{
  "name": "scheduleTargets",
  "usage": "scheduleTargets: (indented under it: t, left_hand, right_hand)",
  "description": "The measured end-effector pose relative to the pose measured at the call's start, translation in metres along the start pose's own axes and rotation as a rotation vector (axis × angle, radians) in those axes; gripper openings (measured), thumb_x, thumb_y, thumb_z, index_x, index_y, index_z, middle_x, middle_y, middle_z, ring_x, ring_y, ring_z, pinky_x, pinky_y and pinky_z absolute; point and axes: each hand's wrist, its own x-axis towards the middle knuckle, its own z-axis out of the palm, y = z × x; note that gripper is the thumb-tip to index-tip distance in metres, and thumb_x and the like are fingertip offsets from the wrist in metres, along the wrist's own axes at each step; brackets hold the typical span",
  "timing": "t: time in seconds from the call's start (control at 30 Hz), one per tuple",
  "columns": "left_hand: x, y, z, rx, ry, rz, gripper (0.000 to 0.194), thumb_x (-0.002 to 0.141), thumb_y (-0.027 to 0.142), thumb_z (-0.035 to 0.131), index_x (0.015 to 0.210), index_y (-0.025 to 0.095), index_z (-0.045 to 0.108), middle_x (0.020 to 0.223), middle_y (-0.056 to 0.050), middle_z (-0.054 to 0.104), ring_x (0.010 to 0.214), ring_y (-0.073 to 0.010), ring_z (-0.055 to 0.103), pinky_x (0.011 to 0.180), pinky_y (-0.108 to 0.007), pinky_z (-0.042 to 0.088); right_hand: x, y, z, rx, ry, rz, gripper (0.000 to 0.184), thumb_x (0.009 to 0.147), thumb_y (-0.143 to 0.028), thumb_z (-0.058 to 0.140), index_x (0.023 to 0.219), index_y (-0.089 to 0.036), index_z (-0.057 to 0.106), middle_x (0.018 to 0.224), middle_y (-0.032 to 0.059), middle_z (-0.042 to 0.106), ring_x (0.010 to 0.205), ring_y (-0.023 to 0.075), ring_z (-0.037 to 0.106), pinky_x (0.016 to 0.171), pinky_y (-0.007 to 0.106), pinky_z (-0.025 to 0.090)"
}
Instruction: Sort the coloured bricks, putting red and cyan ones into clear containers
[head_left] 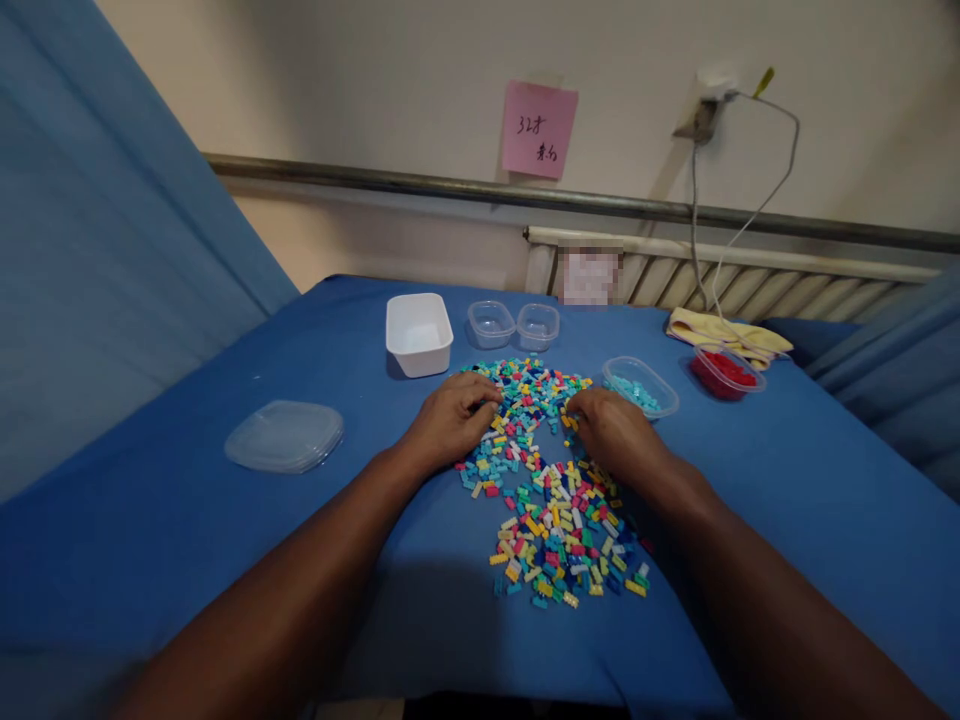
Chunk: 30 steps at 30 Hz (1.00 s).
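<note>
A loose heap of small toy building bricks (559, 500) in yellow, teal, pink, white, green and dark blue spreads over the blue cloth. At the heap's left edge is my left hand (454, 415), its fingers curled and the thumb close to them. My right hand (619, 430) rests at the right edge, fingers bent down among the bricks with the tips close together. Whatever either hand pinches is too small or hidden to make out. Just beyond my right hand, a clear tub (670, 402) holds light-blue bricks.
Behind the heap stand a white bin (420, 358) and two clear tubs, a left one (491, 338) and a right one (538, 340). Stacked clear lids (285, 437) lie left. Red pieces fill another tub (727, 385) beside a yellow cloth (720, 332). Cables hang behind.
</note>
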Motion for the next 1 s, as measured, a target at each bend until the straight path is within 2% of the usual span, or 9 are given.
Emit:
scheduleTargets:
  t: [0.1, 0.2, 0.3, 0.37, 0.57, 0.77, 0.9, 1.0]
  left_hand:
    - [0.000, 0.001, -0.001, -0.010, 0.006, -0.003, 0.017, 0.096, 0.024, 0.065, 0.100, 0.024, 0.082, 0.114, -0.008, 0.079, 0.112, -0.0243, 0.073, 0.101, -0.045, 0.061]
    - [0.001, 0.003, -0.001, -0.013, -0.001, -0.004, 0.017, 0.096, 0.023, 0.065, 0.099, 0.024, 0.082, 0.113, -0.007, 0.079, 0.110, -0.0240, 0.074, 0.101, -0.044, 0.061]
    - [0.001, 0.004, -0.001, -0.008, -0.006, -0.005, 0.017, 0.095, 0.022, 0.065, 0.100, 0.024, 0.082, 0.113, -0.007, 0.080, 0.111, -0.0242, 0.074, 0.103, -0.044, 0.060]
    - [0.001, 0.004, -0.001, -0.002, -0.008, -0.006, 0.017, 0.094, 0.023, 0.066, 0.100, 0.024, 0.082, 0.113, -0.007, 0.080, 0.112, -0.0242, 0.073, 0.103, -0.044, 0.060]
    - [0.000, 0.001, 0.000, 0.012, 0.002, -0.003, 0.017, 0.095, 0.023, 0.066, 0.101, 0.024, 0.082, 0.113, -0.006, 0.080, 0.112, -0.0236, 0.073, 0.103, -0.043, 0.059]
    - [0.000, 0.002, 0.001, -0.004, -0.002, 0.002, 0.017, 0.095, 0.023, 0.065, 0.099, 0.023, 0.082, 0.113, -0.007, 0.079, 0.111, -0.0241, 0.074, 0.101, -0.044, 0.060]
    - [0.000, 0.004, 0.001, -0.009, 0.007, 0.004, 0.017, 0.095, 0.022, 0.066, 0.099, 0.024, 0.081, 0.112, -0.006, 0.080, 0.111, -0.0239, 0.073, 0.102, -0.044, 0.060]
    - [0.000, 0.004, 0.001, -0.004, 0.008, 0.002, 0.017, 0.094, 0.020, 0.066, 0.098, 0.024, 0.081, 0.112, -0.006, 0.079, 0.111, -0.0238, 0.073, 0.102, -0.043, 0.060]
  right_hand:
    - [-0.005, 0.007, -0.005, 0.047, 0.103, -0.035, 0.035, 0.095, -0.010, 0.054, 0.121, -0.018, 0.076, 0.118, 0.0113, 0.077, 0.110, 0.0256, 0.070, 0.094, 0.032, 0.049]
    - [-0.009, 0.026, -0.015, 0.065, 0.283, -0.054, 0.033, 0.095, -0.013, 0.054, 0.120, -0.018, 0.076, 0.118, 0.0128, 0.076, 0.110, 0.0278, 0.069, 0.096, 0.036, 0.051]
    - [-0.010, 0.048, -0.025, 0.055, 0.456, -0.004, 0.030, 0.096, -0.016, 0.055, 0.117, -0.017, 0.077, 0.115, 0.0154, 0.076, 0.109, 0.0308, 0.069, 0.098, 0.041, 0.052]
    - [-0.009, 0.058, -0.027, 0.045, 0.508, 0.032, 0.030, 0.096, -0.017, 0.055, 0.116, -0.015, 0.077, 0.113, 0.0164, 0.076, 0.108, 0.0317, 0.069, 0.099, 0.043, 0.052]
    - [-0.008, 0.062, -0.020, 0.007, 0.477, 0.003, 0.033, 0.100, -0.015, 0.050, 0.117, -0.014, 0.078, 0.115, 0.0159, 0.078, 0.107, 0.0305, 0.069, 0.098, 0.042, 0.053]
    - [-0.009, 0.046, -0.017, 0.031, 0.495, -0.015, 0.030, 0.103, -0.020, 0.051, 0.114, -0.016, 0.079, 0.115, 0.0153, 0.079, 0.109, 0.0306, 0.070, 0.102, 0.043, 0.052]
    - [-0.008, 0.027, -0.008, 0.144, 0.336, -0.131, 0.030, 0.106, -0.024, 0.052, 0.120, -0.018, 0.078, 0.118, 0.0120, 0.081, 0.110, 0.0273, 0.073, 0.100, 0.038, 0.054]
    - [-0.004, 0.020, -0.002, 0.101, 0.268, -0.083, 0.034, 0.106, -0.022, 0.050, 0.126, -0.017, 0.077, 0.122, 0.0129, 0.080, 0.114, 0.0280, 0.072, 0.102, 0.038, 0.053]
